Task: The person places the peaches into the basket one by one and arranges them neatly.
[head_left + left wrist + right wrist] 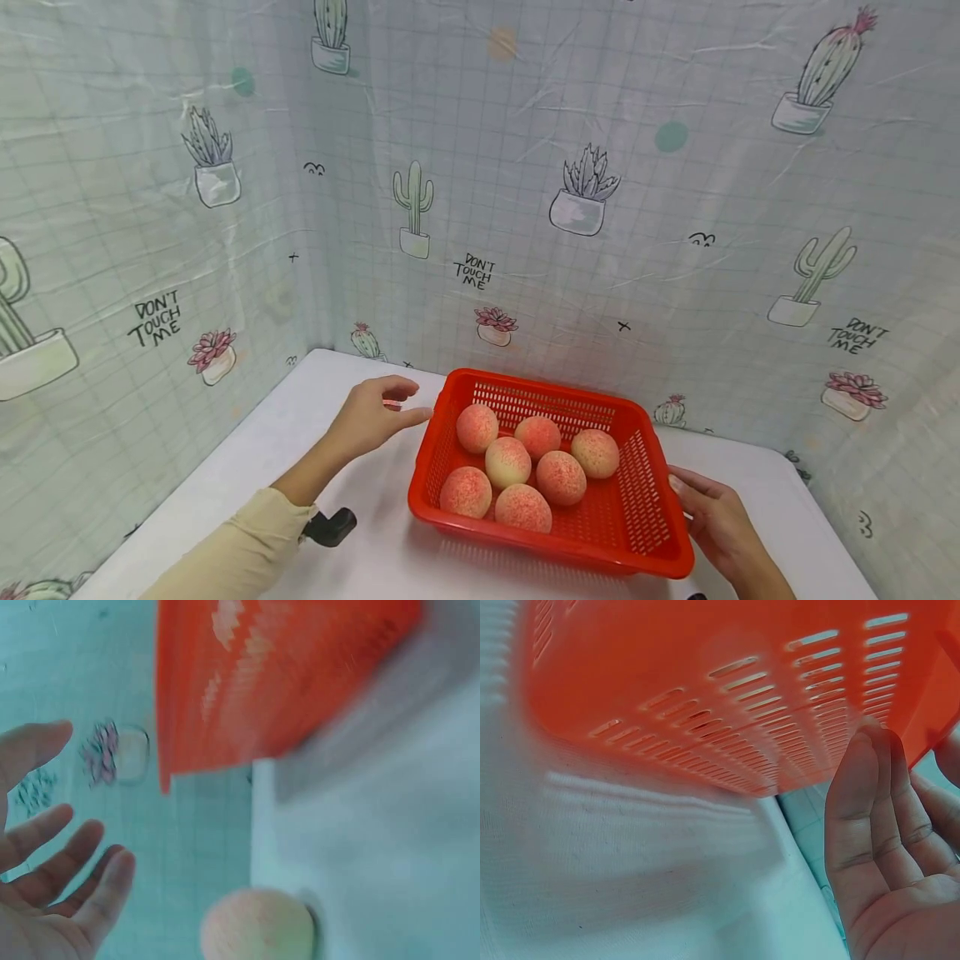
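Observation:
A red plastic basket (pixel 600 546) with slotted walls holds several pinkish-yellow peaches (pixel 507 462). To its left is my left hand (pixel 372 419), thumb and fingers spread with nothing between them. The left wrist view shows this hand (pixel 56 877) apart from the basket (pixel 277 675). One more peach (pixel 259 928) lies outside the basket on the table; in the head view my left hand mostly hides it. At the basket's right rim, my right hand (pixel 716 521) grips the edge. In the right wrist view, its fingers (pixel 855 795) lie against the outer wall.
A white table (pixel 360 567) bears the basket. Behind and beside it hangs a pale curtain (pixel 525 200) printed with cacti and potted plants. A dark wrist-camera piece (pixel 330 527) sticks out beside my left sleeve.

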`<action>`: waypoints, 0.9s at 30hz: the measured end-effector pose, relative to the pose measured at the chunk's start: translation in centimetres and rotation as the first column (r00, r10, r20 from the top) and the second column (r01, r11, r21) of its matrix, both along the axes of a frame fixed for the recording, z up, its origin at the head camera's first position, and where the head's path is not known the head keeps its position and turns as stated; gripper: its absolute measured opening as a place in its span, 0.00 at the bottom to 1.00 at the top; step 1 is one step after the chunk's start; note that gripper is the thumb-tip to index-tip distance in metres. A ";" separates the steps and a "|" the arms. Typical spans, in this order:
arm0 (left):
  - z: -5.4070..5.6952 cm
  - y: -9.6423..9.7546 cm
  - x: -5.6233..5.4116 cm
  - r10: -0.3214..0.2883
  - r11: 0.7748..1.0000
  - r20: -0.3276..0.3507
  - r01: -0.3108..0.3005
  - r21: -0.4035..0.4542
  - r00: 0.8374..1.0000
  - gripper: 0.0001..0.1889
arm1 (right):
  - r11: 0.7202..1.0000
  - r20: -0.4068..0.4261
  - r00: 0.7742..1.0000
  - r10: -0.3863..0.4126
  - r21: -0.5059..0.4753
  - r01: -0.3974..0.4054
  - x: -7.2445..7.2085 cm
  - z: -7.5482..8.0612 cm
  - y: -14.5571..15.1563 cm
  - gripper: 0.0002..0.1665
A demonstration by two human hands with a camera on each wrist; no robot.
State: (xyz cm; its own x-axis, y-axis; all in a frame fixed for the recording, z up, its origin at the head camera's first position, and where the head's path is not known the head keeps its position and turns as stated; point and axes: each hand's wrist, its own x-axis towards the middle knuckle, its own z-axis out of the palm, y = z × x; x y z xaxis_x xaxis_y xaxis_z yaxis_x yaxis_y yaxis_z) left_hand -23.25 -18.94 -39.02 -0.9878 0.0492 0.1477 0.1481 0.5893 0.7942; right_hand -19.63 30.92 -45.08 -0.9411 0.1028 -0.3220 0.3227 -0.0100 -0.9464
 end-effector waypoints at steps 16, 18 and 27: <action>-3.5 -4.6 -1.2 0.175 0.984 -0.056 -0.176 -0.003 0.983 0.30 | 1.000 0.014 1.000 0.001 0.015 -0.001 -0.1 0.2 0.0 0.33; -4.0 -4.8 -1.6 0.197 0.980 -0.047 -0.198 -0.007 0.979 0.31 | 1.000 0.016 1.000 0.001 0.020 -0.002 -0.2 0.2 0.0 0.36; -5.4 -4.7 -3.7 0.245 0.969 0.058 -0.246 0.006 0.968 0.35 | 1.000 0.012 1.000 -0.001 0.024 0.001 -0.1 0.0 0.0 0.37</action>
